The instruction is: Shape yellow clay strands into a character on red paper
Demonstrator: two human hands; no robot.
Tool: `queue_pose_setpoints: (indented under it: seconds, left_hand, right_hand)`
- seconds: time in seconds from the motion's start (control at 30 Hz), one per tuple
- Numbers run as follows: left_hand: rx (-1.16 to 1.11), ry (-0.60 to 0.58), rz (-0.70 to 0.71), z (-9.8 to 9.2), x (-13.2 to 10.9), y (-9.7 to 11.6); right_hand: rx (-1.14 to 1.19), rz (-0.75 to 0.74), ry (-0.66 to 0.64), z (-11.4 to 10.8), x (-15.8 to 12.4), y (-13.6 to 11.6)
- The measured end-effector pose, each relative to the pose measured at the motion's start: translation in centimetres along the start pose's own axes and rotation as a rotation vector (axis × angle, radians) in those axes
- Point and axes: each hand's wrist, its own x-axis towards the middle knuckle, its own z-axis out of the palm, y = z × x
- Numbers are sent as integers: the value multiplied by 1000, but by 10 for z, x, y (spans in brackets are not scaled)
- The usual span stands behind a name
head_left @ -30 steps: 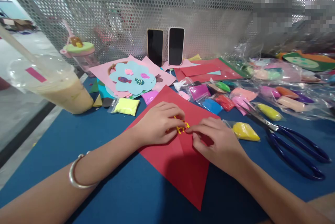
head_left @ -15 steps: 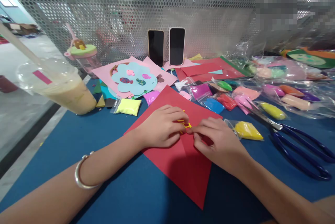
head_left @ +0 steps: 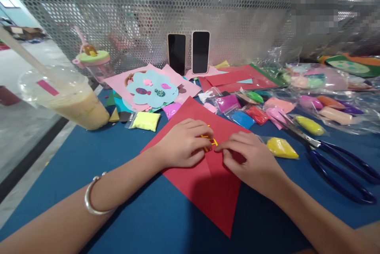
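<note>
A red paper sheet (head_left: pixel 208 182) lies as a diamond on the blue table top (head_left: pixel 133 214). Thin yellow clay strips (head_left: pixel 210 140) form a small shape on it. My left hand (head_left: pixel 184 143) rests curled on the sheet, fingertips pressing the left side of the yellow shape. My right hand (head_left: pixel 252 161) is curled just right of it, thumb and forefinger pinched together beside the strips. A silver bangle (head_left: pixel 92 200) circles my left wrist.
Dark blue scissors (head_left: pixel 335 163) lie at the right. Several bags of coloured clay (head_left: pixel 252 111) spread behind the sheet, one yellow bag (head_left: pixel 280 148) beside my right hand. A lidded drink cup (head_left: pixel 68 99) stands at the left. Two phones (head_left: pixel 188 52) lean on the perforated metal screen.
My right hand's pinched fingertips have drawn a little away from the yellow strips, to the right. The left hand stays pressed on them. The view shifted slightly.
</note>
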Motion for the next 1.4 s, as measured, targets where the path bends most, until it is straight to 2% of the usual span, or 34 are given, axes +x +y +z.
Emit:
queue_pose_setpoints:
  seconds: [0.2, 0.3, 0.37, 0.43, 0.53, 0.63, 0.73, 0.83, 0.9, 1.03, 1.17, 1.27, 1.4]
  left_hand:
    - [4, -3, 33, 0, 0, 0]
    - [6, 10, 37, -2, 1, 1]
    - [5, 34, 18, -3, 1, 1]
    - [2, 55, 10, -4, 1, 1]
    - [-3, 64, 27, -4, 0, 1]
    - [-11, 91, 44, -4, 0, 0]
    - [-15, 131, 48, -5, 0, 0]
    - [-13, 168, 42, -6, 2, 6]
    - [-47, 226, -8, -7, 7, 15]
    - [-230, 380, -258, -8, 20, 39]
    - [-359, 443, -475, -9, 28, 52]
    - [-345, 483, -503, -9, 27, 49]
    - [-235, 491, -425, -6, 22, 41]
  right_hand:
    - [-28, 53, 135, -14, -2, -2]
    - [-30, 98, 256, -28, -5, -4]
    - [-53, 124, 289, -40, -9, 0]
    - [-113, 127, 247, -53, -17, 12]
    - [-214, 153, 108, -67, -33, 41]
    - [-295, 145, -86, -71, -46, 73]
    - [-277, 153, -223, -74, -48, 89]
    - [-173, 231, -281, -78, -36, 80]
    - [-117, 246, -259, -79, -25, 65]
    - [-36, 104, -117, -75, -2, 33]
    - [52, -33, -39, -63, 15, 14]
    - [82, -65, 11, -51, 20, 12]
    - [94, -80, 49, -38, 19, 16]
